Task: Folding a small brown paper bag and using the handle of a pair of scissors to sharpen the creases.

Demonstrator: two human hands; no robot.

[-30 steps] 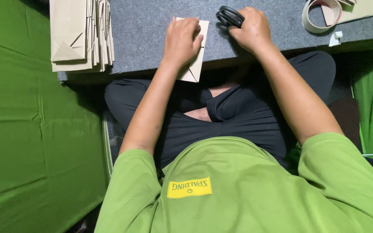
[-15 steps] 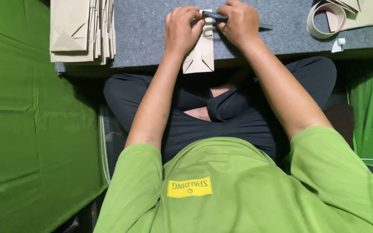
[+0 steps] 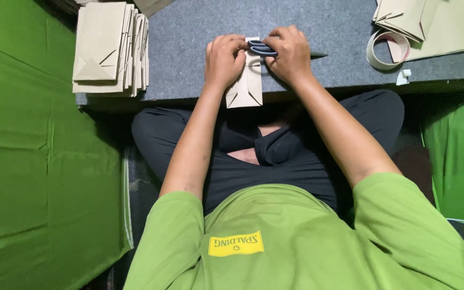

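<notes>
We see a small folded paper bag [image 3: 247, 86], beige, lying flat on the near edge of the grey felt-covered worktop [image 3: 189, 43], its folded bottom with the triangular flaps hanging just over the edge toward the person's lap. The left hand [image 3: 223, 60] lies curled on the bag's left side, fingers bent down onto the paper near its top, pressing or pinching it. The right hand [image 3: 290, 53] is closed around a pair of scissors [image 3: 263, 49] with dark grey-blue handle loops; the loops sit right at the top of the bag, between the two hands, and a dark tip shows past the hand on the right. We cannot tell whether the blades are apart or together, since the hand covers them. Further out on the worktop, to the left, stands a stack of finished paper bags [image 3: 109, 49] of the same beige, fanned slightly and well apart from the hands. At the right, a roll of tape [image 3: 386, 49] lies just beside a pile of flat beige paper sheets [image 3: 436, 24], with a small white scrap [image 3: 403, 77] near the table edge. Green cloth [image 3: 38, 177] covers the floor on both sides of the person, who sits cross-legged in dark trousers and a green shirt.
</notes>
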